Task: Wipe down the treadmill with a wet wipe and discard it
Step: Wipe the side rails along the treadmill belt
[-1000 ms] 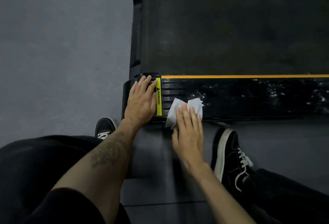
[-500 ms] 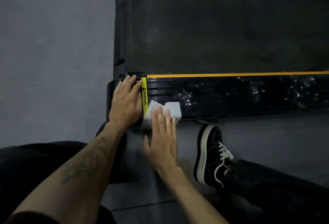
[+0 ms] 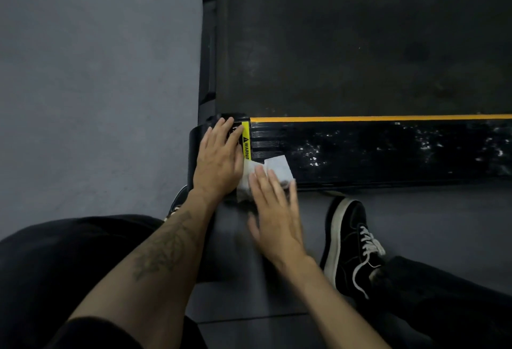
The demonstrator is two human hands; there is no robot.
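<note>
Looking down at my hands here. My right hand [image 3: 273, 217] is flat, fingers [image 3: 266, 185] straight, pressing the white wet wipe [image 3: 278, 167] onto the treadmill [image 3: 360, 152] side rail, just below centre of the frame. The wipe pokes out past my fingertips, and it's a bit blurry. My left hand [image 3: 219, 159] lies flat beside it on the rail's end cap, fingers relaxed and holding nothing, partly covering the yellow warning sticker [image 3: 246, 141]. A black sneaker [image 3: 350, 246] sits on the grey floor [image 3: 83, 85] at lower right.

The right hand [image 3: 277, 210] is motion-blurred and covers the wipe's [image 3: 278, 167] near part.
</note>
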